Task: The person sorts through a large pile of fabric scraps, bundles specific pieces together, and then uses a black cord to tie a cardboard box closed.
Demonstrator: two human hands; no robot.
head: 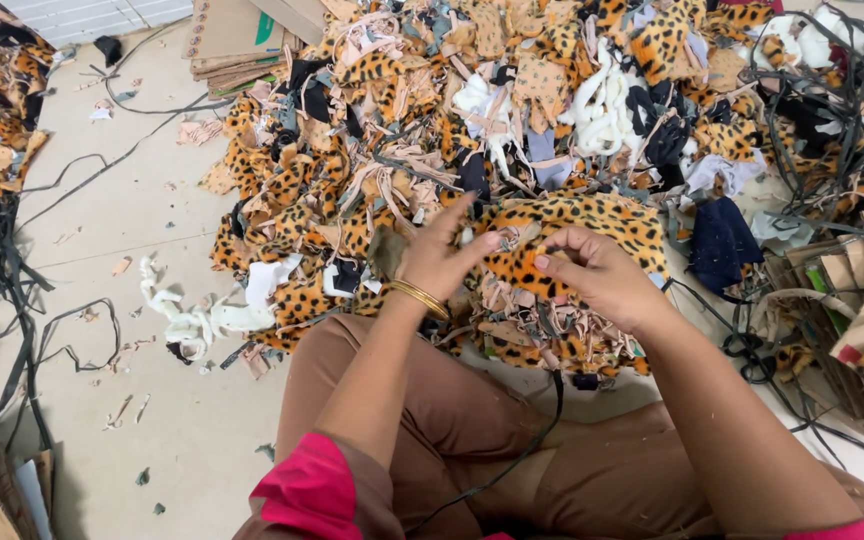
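Leopard-print cloth, fuzzy orange-yellow with black spots, crumpled and spread wide, held up just above the scrap heap in front of the knees, pinched at its near left edge between both hands, far side draped on the pile.

A pale floor is covered from twelve to three o'clock by a heap of leopard-print scraps; black straps, seemingly, are strewn at nine.
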